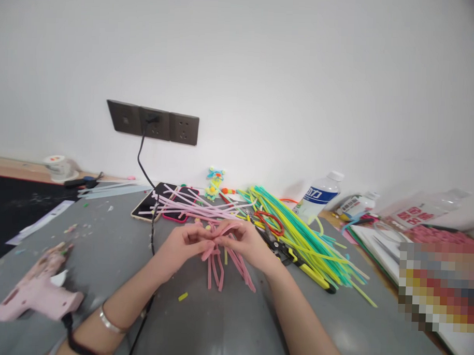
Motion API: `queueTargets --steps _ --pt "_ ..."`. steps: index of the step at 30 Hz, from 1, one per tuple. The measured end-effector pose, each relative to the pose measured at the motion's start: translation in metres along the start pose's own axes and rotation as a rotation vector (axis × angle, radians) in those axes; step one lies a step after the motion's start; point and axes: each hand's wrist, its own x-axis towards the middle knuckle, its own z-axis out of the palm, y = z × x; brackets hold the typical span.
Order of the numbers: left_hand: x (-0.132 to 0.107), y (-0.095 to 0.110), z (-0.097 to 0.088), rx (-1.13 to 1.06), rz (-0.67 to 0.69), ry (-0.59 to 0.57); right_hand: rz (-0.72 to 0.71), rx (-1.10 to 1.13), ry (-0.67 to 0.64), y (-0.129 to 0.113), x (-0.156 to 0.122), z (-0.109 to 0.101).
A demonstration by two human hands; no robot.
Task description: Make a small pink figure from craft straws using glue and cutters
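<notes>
Both hands meet at the middle of the grey table, fingers pinched on a bunch of pink pipe cleaners (216, 265). My left hand (186, 246) grips the bunch from the left. From the other side, my right hand (244, 245) holds it, with a bent pink loop at the fingertips. Several pink ends hang below the hands, and the fingers hide where they join. Behind the hands lie loose pale pink pipe cleaners (197, 207), partly across two phones (148, 203). A small blue and yellow pipe-cleaner figure (214, 184) stands against the wall.
A pink glue gun (38, 295) lies at left, its black cable (152, 236) running under my left arm. Yellow-handled pliers (311, 273) and green and yellow pipe cleaners (308, 242) lie at right. Bottles (320, 193) stand or lean behind. A yellow scrap (183, 297) lies in front.
</notes>
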Motion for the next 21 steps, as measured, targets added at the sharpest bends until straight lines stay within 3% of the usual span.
queueTargets --steps 7,13,21 --pt "-0.0022 -0.0007 0.0015 -0.095 -0.173 -0.091 -0.008 -0.048 0.022 -0.0006 0.0011 0.0018" --pt "-0.0042 0.0009 0.0030 -0.171 -0.187 -0.109 -0.007 -0.108 0.102 -0.0026 0.0012 0.0064" --pt "-0.0040 0.0043 0.0036 -0.237 -0.206 -0.084 -0.025 -0.112 0.115 -0.0052 0.0013 0.0083"
